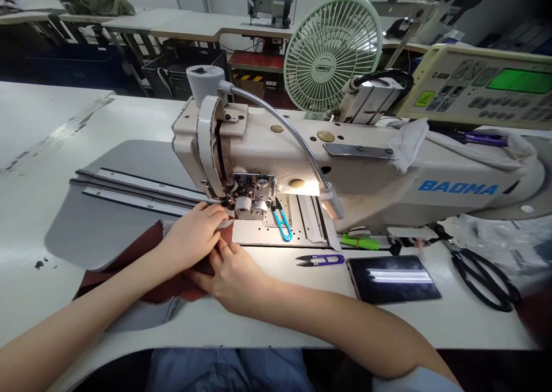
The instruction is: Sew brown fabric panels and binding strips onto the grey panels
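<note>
A sewing machine [276,145] marked BAOMA stands across the white table, its needle area lit by a small lamp [331,201]. Close below the needle area, my left hand [192,237] presses on fabric with its fingers bent together. My right hand [235,274] is just in front of it, fingers closed on the edge of the reddish-brown fabric [129,254]. Grey fabric [112,225] with pale strips [146,182] spreads out to the left, beneath and behind the brown piece. The needle and presser foot are mostly hidden behind my left fingers.
Blue thread snips [282,222] lie on the machine bed, and purple thread snips [321,260] in front. A phone [394,279] and black-handled scissors [485,277] lie to the right. A green fan [332,56] and control panel [478,87] stand behind the machine.
</note>
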Demonstrator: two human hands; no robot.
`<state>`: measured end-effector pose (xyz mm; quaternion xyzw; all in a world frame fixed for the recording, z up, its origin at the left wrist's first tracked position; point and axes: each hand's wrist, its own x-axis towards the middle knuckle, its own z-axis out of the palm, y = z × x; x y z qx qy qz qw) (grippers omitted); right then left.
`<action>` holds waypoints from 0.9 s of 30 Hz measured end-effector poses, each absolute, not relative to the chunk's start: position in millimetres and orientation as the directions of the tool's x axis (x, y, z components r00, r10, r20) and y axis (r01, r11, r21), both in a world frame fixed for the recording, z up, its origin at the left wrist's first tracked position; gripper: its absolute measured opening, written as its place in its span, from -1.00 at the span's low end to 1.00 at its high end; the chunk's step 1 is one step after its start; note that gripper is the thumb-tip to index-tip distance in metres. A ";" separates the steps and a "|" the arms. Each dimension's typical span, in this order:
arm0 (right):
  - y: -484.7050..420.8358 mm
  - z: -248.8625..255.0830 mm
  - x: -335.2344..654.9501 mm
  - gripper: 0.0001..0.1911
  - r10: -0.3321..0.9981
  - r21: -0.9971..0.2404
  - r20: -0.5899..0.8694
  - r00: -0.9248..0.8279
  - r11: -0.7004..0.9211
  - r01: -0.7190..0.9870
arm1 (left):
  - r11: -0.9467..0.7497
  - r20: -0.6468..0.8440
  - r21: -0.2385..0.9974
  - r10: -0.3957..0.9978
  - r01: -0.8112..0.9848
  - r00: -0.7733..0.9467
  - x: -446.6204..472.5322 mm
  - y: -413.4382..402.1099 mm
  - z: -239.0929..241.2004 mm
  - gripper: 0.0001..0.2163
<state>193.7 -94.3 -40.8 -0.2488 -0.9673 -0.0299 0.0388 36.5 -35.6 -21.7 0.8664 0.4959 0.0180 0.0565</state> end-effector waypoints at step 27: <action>-74.1 -49.2 192.9 -0.61 0.545 -0.069 0.187 -0.817 0.837 0.542 | -0.588 -0.031 0.132 0.803 0.798 0.596 35.9 -19.7 -9.3 -0.81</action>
